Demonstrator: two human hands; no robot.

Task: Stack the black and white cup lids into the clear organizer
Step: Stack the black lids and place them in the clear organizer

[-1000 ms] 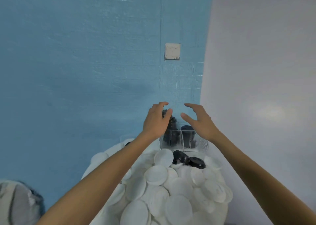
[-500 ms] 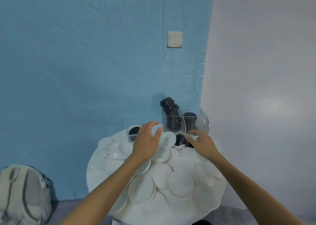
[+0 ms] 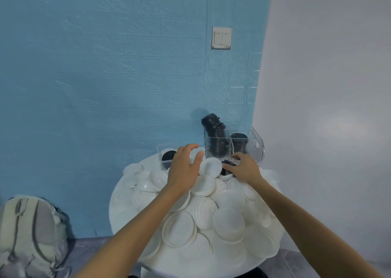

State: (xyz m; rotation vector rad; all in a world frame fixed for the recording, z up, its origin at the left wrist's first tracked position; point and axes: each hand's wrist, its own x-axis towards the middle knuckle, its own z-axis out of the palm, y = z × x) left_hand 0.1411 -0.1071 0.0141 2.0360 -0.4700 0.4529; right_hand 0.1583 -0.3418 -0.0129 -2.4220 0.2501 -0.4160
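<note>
The clear organizer (image 3: 233, 148) stands at the far edge of the round white table (image 3: 120, 201), close to the corner where the blue wall (image 3: 105, 76) meets the grey wall (image 3: 328, 87). It is see-through plastic with ribbed walls and upright compartments. The left compartment holds a tall stack of black lids (image 3: 214, 130) that rises above the rim and leans left at the top; the next compartment holds a shorter black stack (image 3: 239, 142) reaching roughly to the rim. A loose black lid (image 3: 226, 167) lies just in front of the organizer, partly covered by the right hand (image 3: 243, 170), whose fingers curl onto it; whether it is truly gripped cannot be told. The left hand (image 3: 184, 167) hovers over the pile with fingers relaxed and spread, holding nothing, its thumb beside a white lid (image 3: 210, 166) that sits tilted on the heap. White lids (image 3: 222, 218), flat round discs with raised rims, cover most of the table in overlapping layers. To the left of the organizer sits a smaller clear container (image 3: 164, 150) with a black lid (image 3: 168, 155) inside. A light switch (image 3: 221, 37) is on the blue wall above, and a grey-and-white backpack (image 3: 31, 235) rests on the floor at lower left.
</note>
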